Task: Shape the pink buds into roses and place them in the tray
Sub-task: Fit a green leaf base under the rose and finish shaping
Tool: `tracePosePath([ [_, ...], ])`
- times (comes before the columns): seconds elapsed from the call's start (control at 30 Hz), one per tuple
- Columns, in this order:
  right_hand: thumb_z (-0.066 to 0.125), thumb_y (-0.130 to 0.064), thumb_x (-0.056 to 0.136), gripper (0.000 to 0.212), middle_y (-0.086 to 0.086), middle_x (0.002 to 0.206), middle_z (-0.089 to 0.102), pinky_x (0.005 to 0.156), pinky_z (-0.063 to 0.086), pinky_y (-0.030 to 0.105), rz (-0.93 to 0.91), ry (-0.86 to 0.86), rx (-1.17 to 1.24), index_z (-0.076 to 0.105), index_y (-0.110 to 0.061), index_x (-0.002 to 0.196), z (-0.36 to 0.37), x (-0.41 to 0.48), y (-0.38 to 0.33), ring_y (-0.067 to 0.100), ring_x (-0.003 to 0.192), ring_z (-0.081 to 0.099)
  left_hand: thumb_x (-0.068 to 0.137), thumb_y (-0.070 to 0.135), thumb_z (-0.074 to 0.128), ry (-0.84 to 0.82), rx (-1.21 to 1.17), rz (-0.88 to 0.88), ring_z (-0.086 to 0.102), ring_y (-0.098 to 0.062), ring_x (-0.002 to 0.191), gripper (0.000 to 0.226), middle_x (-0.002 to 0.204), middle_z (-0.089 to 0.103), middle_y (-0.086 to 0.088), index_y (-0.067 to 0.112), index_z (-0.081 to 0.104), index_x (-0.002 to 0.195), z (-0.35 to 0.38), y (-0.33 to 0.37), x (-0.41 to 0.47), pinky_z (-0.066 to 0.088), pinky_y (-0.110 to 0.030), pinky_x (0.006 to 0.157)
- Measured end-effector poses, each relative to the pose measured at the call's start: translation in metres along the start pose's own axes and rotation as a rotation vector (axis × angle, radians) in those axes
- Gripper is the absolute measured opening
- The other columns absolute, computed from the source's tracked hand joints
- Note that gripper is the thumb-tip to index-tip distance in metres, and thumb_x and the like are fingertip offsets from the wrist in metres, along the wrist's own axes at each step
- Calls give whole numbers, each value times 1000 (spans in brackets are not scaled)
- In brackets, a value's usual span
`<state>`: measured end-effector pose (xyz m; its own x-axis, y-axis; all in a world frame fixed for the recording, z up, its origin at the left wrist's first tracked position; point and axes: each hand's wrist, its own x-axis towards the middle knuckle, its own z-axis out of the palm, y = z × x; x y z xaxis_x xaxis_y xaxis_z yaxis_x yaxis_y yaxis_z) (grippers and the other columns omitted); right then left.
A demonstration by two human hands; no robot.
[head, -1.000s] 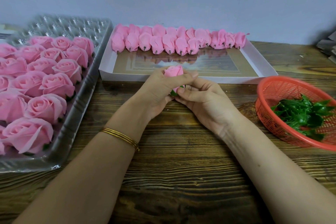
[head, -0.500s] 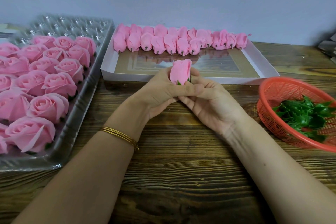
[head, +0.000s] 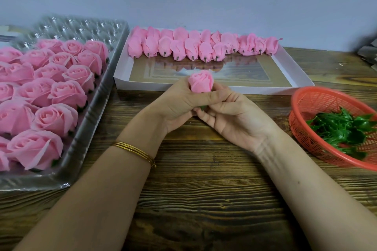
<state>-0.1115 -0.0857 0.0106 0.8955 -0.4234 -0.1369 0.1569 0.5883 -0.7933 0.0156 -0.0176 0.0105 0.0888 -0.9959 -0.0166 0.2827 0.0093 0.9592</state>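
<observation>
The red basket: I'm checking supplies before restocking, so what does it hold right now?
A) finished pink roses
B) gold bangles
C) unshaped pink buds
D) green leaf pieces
D: the red basket at the right of the table holds a heap of green leaf pieces, and nothing pink shows inside it.

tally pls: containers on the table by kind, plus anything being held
Clear plastic tray: 1
White box: 1
Red basket: 1
Pink bud, gripped by left hand and right hand: 1
Total: 4
</observation>
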Motion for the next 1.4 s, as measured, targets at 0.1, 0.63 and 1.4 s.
tracePosePath([
  [0.1,49,3,83,35,7,107,67,88,53,25,18,-6,1,61,-2,115,-2,0,0,15,91,66,69,20,75,26,2,11,53,-30,96,18,108,55,-23,7,69,81,2,-1,0,45,-35,84],
  [0.63,54,4,84,20,15,85,71,66,57,24,-174,406,-338,68,4,99,-5,1,-4,20,70,63,87,25,71,376,129,202,69,-13,83,13,81,73,-1,15,71,78,2,-12,11,57,-32,85],
  [1.4,60,-13,94,31,13,82,71,91,46,28,-591,335,-775,67,9,75,0,4,7,18,88,67,84,-6,62,144,642,239,55,1,64,40,60,60,15,29,58,63,17,-14,11,43,-18,64],
])
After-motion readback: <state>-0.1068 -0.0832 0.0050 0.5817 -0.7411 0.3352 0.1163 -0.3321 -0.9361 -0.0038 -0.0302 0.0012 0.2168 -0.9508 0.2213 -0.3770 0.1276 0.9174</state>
